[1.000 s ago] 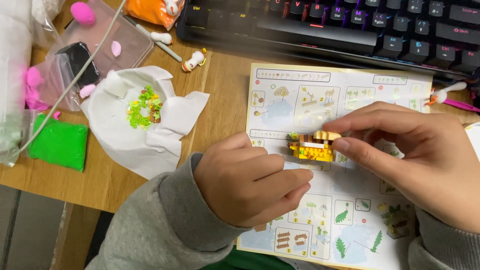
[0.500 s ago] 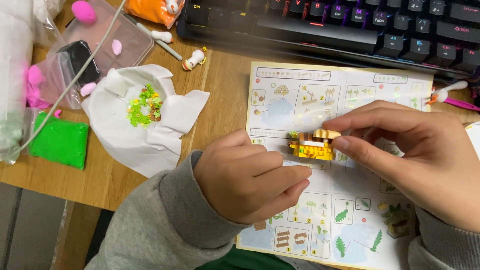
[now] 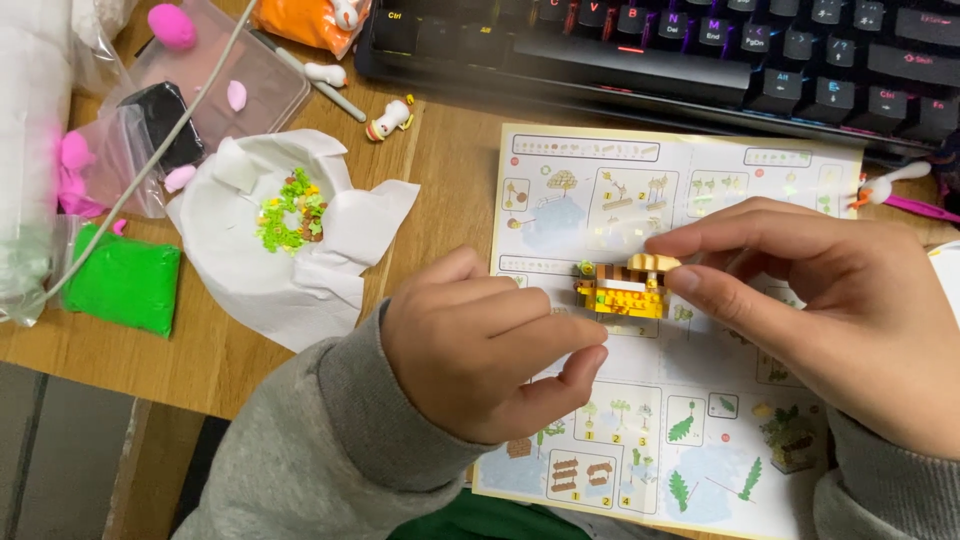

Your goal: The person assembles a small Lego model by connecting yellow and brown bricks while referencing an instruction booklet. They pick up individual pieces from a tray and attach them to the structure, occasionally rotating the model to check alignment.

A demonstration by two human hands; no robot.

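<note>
2 hands (image 3: 490,345) (image 3: 840,300), 1 yellow brick model (image 3: 625,290), 1 instruction sheet (image 3: 650,180), 1 keyboard (image 3: 700,50)

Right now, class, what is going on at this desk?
A person in grey sleeves holds a small yellow and brown brick model between both hands, the right hand pinching its top and the left hand at its side. It hangs just above a printed instruction sheet. To the left, white tissue paper cradles loose green pieces; a keyboard lies behind.
</note>
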